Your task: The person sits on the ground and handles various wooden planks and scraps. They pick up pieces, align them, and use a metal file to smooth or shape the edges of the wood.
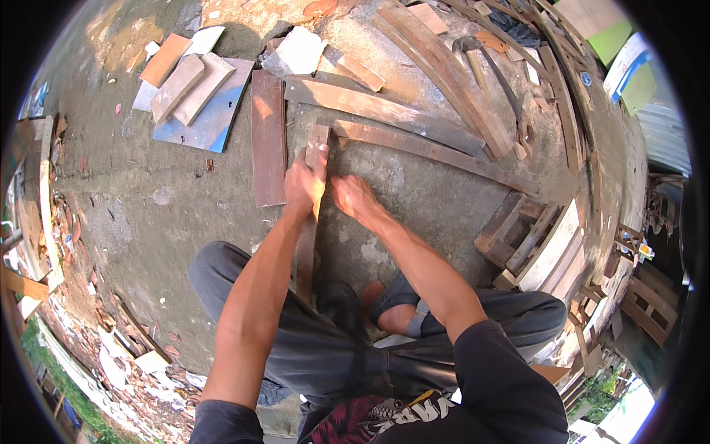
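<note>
A narrow wooden strip (307, 251) stretches away from between my legs, its far end on the concrete ground. My left hand (304, 183) is closed round this strip near its far end, the thumb lying along the top. Just right of it, my right hand (352, 197) has its fingers curled in close to the strip's side. Whatever those fingers hold, if anything, is hidden. A flat brown board (268, 140) lies to the left of the strip. Beyond my hands, a long weathered plank (384, 111) and a thinner wooden slat (429, 152) slant off to the right.
Far left, a stack of wood pieces (177, 89) rests on a blue-and-white panel (188, 135). Longer beams (451, 74) lie at the far right. A wooden frame (510, 229) sits by my right knee. Rubble and scraps (122, 348) cover the left side.
</note>
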`<state>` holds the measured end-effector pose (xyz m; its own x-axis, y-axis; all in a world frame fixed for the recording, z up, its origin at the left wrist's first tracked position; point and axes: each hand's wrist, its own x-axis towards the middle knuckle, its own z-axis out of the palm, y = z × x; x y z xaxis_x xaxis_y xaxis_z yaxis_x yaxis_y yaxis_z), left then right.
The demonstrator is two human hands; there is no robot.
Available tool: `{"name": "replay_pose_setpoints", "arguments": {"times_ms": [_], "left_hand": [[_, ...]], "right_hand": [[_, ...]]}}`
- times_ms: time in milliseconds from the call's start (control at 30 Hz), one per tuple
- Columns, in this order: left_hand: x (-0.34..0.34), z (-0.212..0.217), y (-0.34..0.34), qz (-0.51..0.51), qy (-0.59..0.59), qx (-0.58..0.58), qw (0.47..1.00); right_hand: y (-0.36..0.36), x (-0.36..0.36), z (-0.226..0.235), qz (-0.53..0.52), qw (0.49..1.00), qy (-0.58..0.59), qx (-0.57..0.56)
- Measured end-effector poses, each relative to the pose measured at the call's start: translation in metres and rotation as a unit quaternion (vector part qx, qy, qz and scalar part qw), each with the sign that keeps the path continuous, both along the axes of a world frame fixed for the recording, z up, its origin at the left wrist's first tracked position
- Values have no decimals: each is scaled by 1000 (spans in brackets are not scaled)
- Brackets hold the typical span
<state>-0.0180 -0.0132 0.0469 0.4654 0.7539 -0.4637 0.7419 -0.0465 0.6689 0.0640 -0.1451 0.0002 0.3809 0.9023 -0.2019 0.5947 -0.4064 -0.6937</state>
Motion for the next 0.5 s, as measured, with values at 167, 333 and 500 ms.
{"name": "replay_pose_setpoints", "arguments": {"times_ms": [167,333,500], "left_hand": [[2,3,2,8,6,9,1000],[-3,-5,3,1,-11,26,1000],[-12,-3,10,-28,-43,-11,999]], "right_hand": [[-31,-28,29,-125,987,81,-60],[-50,-14,37,-67,988,37,-134],[-74,58,60,69,960,-50,-267]]}}
